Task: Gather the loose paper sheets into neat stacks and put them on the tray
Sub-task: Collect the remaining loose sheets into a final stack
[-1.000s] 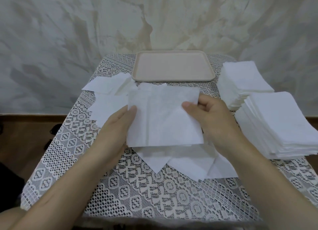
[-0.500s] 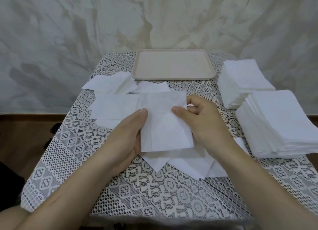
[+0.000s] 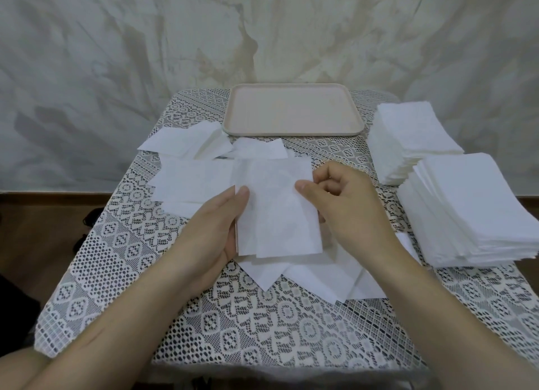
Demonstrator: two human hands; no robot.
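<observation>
Marbled grey-white wall [image 3: 116, 69] behind, dark skirting strip [image 3: 43, 195] at its foot, brown wooden floor [image 3: 35, 244], lace-covered table [image 3: 262, 331], soft even light

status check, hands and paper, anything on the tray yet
Left hand, right hand both pinching small stack. Tray holds no paper yet. Loose sheets scattered around; nothing blocking tray.
</observation>
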